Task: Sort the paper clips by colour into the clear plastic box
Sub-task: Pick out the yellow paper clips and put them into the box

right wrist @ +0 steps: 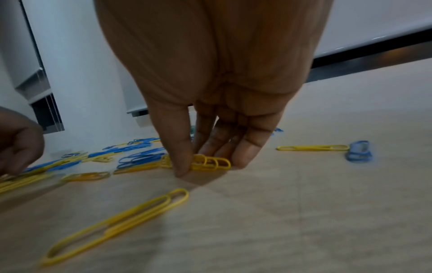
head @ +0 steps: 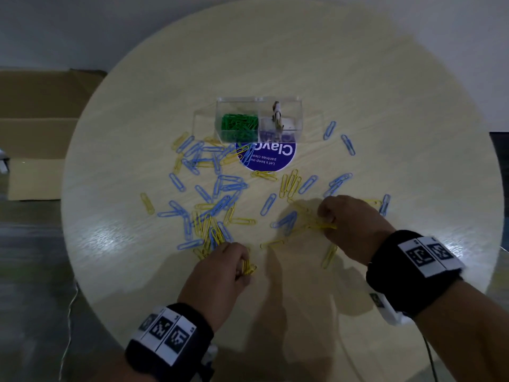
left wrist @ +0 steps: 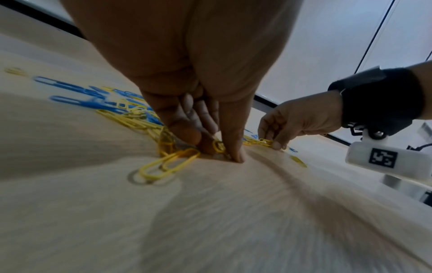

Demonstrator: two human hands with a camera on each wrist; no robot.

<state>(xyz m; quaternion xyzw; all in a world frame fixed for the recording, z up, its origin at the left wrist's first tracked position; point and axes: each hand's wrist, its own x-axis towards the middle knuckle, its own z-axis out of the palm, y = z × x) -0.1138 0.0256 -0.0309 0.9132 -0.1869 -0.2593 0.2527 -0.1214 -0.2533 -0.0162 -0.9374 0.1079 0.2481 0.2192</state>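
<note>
Blue paper clips (head: 217, 186) and yellow paper clips (head: 289, 183) lie scattered over the round table (head: 385, 106). The clear plastic box (head: 259, 119) stands at the centre, with green clips (head: 239, 126) in its left compartment and purple ones (head: 278, 136) at the right. My left hand (head: 220, 271) pinches a bunch of yellow clips (left wrist: 170, 162) against the tabletop near the front. To the right, my right hand (head: 349, 224) pinches several stacked yellow clips (right wrist: 208, 163) between thumb and fingers, low on the table.
A round blue sticker (head: 267, 158) lies just in front of the box. A loose yellow clip (right wrist: 117, 225) lies near my right hand, another (right wrist: 313, 147) beside a blue clip (right wrist: 358, 151). A cardboard box (head: 41, 133) stands beyond the table's left edge.
</note>
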